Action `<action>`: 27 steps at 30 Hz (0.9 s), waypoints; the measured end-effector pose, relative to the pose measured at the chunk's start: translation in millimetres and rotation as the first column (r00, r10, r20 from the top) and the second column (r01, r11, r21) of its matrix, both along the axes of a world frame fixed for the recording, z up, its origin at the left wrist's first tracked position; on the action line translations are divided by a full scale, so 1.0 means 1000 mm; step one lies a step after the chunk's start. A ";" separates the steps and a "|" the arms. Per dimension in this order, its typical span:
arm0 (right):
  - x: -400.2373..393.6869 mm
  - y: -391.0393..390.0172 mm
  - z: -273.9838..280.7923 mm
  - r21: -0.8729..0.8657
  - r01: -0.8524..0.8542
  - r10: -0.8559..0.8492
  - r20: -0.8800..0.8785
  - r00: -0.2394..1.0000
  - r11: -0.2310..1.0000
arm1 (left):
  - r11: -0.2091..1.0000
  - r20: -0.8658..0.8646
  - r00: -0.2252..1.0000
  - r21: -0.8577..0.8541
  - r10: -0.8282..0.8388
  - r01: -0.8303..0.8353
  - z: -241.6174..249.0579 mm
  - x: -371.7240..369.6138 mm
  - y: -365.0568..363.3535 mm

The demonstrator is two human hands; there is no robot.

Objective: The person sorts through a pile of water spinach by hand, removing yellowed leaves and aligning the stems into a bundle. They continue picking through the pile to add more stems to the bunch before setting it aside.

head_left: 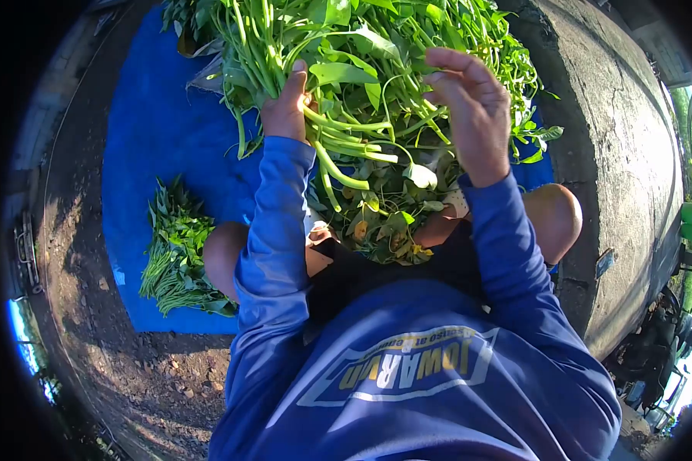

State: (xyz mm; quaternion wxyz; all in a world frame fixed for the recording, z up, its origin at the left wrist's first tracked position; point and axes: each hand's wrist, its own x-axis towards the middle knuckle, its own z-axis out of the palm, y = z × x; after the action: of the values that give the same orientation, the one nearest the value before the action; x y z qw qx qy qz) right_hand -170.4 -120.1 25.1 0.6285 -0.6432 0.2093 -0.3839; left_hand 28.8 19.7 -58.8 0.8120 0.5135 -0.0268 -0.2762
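Note:
My left hand (286, 107) is closed around a bunch of leafy greens that look like water spinach (346, 142). Their thick pale green stems stick out below the fist toward me, and the leaves spread away at the top. To the right, my right hand (475, 111) is raised over the foliage with its fingers bent and slightly apart. Nothing shows between those fingers. A large heap of the same greens (469, 34) lies beyond both hands. Between my feet is a pile of loose, partly yellowed leaves (388, 230).
A blue tarp (154, 131) lies under the greens. On its left part rests a separate bundle of greens (178, 257), stems toward me. Bare soil (169, 369) borders the tarp at left and front. A concrete slab (611, 115) runs along the right.

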 end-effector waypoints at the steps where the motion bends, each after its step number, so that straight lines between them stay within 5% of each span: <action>1: -0.009 -0.006 0.002 -0.141 -0.050 0.036 -0.102 0.994 0.989 | 0.999 0.027 0.999 -0.005 -0.033 0.034 -0.009 0.013 0.001; 4: -0.024 -0.004 0.010 -0.461 -0.312 0.105 -0.421 0.901 0.830 | 0.991 0.079 0.997 -0.131 -0.003 0.013 -0.001 0.009 -0.013; 7: -0.025 0.017 -0.019 -0.768 -0.324 -0.007 -0.393 0.919 0.552 | 0.993 0.087 0.994 -0.083 -0.073 0.080 0.006 0.000 -0.009; 10: -0.031 0.029 -0.037 -0.642 -0.383 -0.052 -0.550 0.834 0.664 | 0.999 -0.043 0.999 -0.038 -0.024 0.022 0.024 -0.015 -0.008; 14: -0.037 0.052 -0.044 -0.561 -0.221 0.000 -0.367 0.930 0.798 | 0.994 0.073 0.994 0.074 0.081 -0.086 0.011 -0.006 -0.012; 18: -0.067 0.073 -0.041 -0.635 -0.333 0.095 -0.380 0.920 0.697 | 0.978 -0.052 0.992 0.180 0.116 -0.105 0.013 0.007 -0.010; 19: -0.072 0.076 -0.042 -0.606 -0.317 0.151 -0.310 0.939 0.729 | 0.980 -0.084 0.990 0.174 0.114 -0.098 0.030 -0.001 -0.007; 22: -0.062 0.062 -0.041 -0.351 0.008 -0.126 -0.313 0.941 0.936 | 1.000 -0.132 0.991 0.019 -0.002 0.005 0.023 0.012 0.002; 23: -0.056 0.052 -0.037 -0.161 0.015 -0.081 -0.408 0.910 0.987 | 0.999 -0.166 0.985 -0.009 -0.048 0.047 0.024 0.012 0.003; 26: -0.043 0.020 -0.044 0.219 -0.355 0.417 -0.432 0.800 0.909 | 0.959 -0.089 0.961 -0.136 -0.261 0.247 0.021 0.009 0.005; 27: -0.039 0.018 -0.047 0.218 -0.423 0.476 -0.412 0.777 0.879 | 0.965 -0.066 0.966 -0.096 -0.251 0.244 0.022 0.007 0.004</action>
State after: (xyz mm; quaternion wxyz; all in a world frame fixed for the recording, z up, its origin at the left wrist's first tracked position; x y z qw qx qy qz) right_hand -209.2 -102.1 -22.1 0.6706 -0.7092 0.2119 -0.0490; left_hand 36.1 23.3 -37.1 0.7930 0.4592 -0.0711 -0.3939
